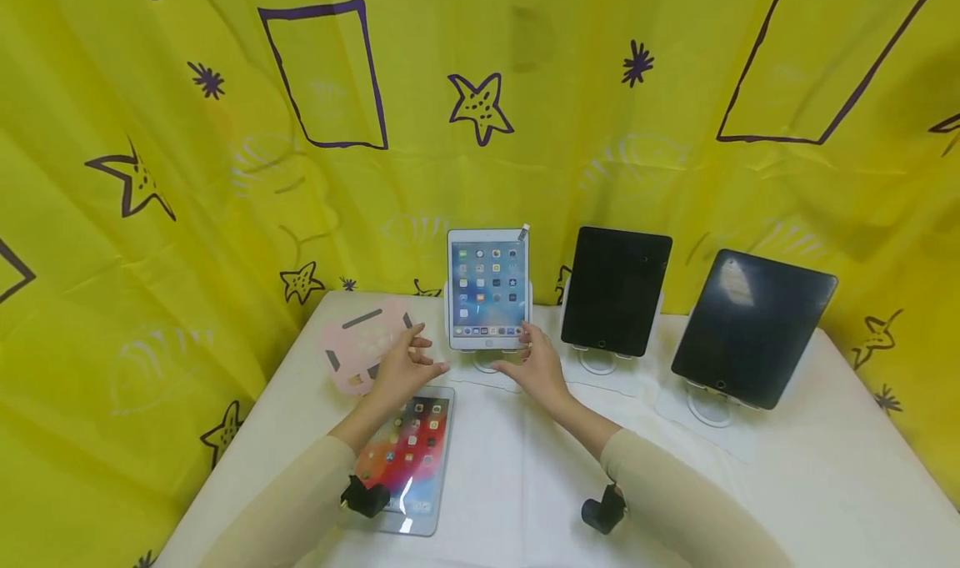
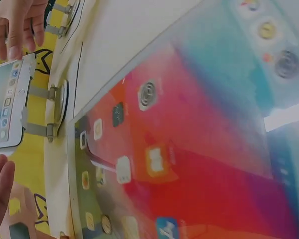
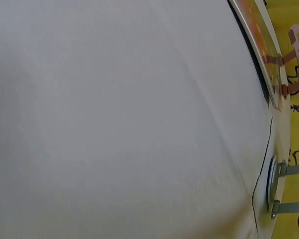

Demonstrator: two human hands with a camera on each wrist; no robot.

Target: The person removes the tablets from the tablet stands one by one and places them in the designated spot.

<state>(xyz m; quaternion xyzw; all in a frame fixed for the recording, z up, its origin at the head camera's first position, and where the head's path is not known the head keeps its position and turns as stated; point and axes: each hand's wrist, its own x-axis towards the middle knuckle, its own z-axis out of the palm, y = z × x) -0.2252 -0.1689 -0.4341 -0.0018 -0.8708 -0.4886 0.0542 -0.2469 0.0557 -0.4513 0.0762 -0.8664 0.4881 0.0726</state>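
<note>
The white tablet [image 1: 489, 289] stands on a gray stand [image 2: 61, 107] at the far middle of the tabletop [image 1: 517, 485]. The left hand [image 1: 405, 364] is just left of it, grip spread, close to a pink stand [image 1: 363, 334]. The right hand [image 1: 538, 366] has its grip spread too, by the tablet's near right corner; I cannot tell if it touches. A red-screen tablet [image 1: 412, 459] lies near left. Two black tablets [image 1: 617, 291] lean on the right.
</note>
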